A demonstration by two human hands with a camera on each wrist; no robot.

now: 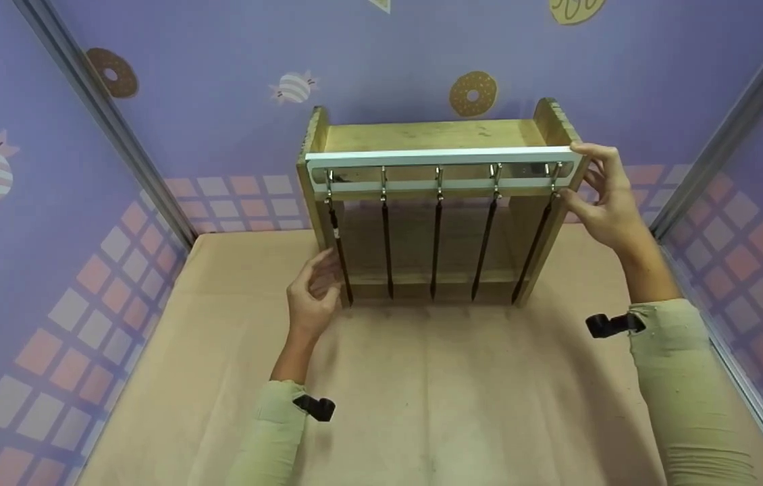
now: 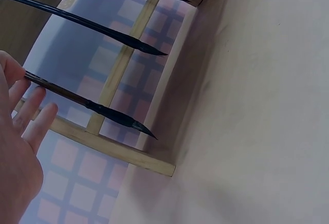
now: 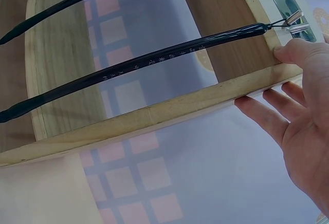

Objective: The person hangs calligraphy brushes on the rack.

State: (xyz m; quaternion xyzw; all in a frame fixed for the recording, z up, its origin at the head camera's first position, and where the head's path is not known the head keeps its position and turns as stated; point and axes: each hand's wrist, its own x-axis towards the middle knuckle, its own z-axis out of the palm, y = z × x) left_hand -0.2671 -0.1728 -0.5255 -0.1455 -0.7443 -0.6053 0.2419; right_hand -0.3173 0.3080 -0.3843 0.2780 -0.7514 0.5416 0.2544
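A wooden rack [image 1: 432,127] stands at the back, a white hook rail [image 1: 439,158] across its front top. Several dark Chinese calligraphy brushes [image 1: 437,250] hang tip down from its metal hooks [image 1: 439,177]. At the rack's lower left side, my left hand [image 1: 314,300] pinches the leftmost brush [image 2: 77,98] by its shaft between thumb and finger, other fingers spread. My right hand [image 1: 608,202] grips the upper right corner, its index finger over the rail's end. In the right wrist view, its thumb presses the front near the rightmost brush [image 3: 154,57], fingers behind the side post [image 3: 149,115].
The rack rests on a table with a beige cloth [image 1: 422,405]. Purple walls [image 1: 219,88] with printed sweets and squares enclose it, joined by metal corner posts [image 1: 111,121]. Black wrist cameras [image 1: 314,407] sit on both sleeves.
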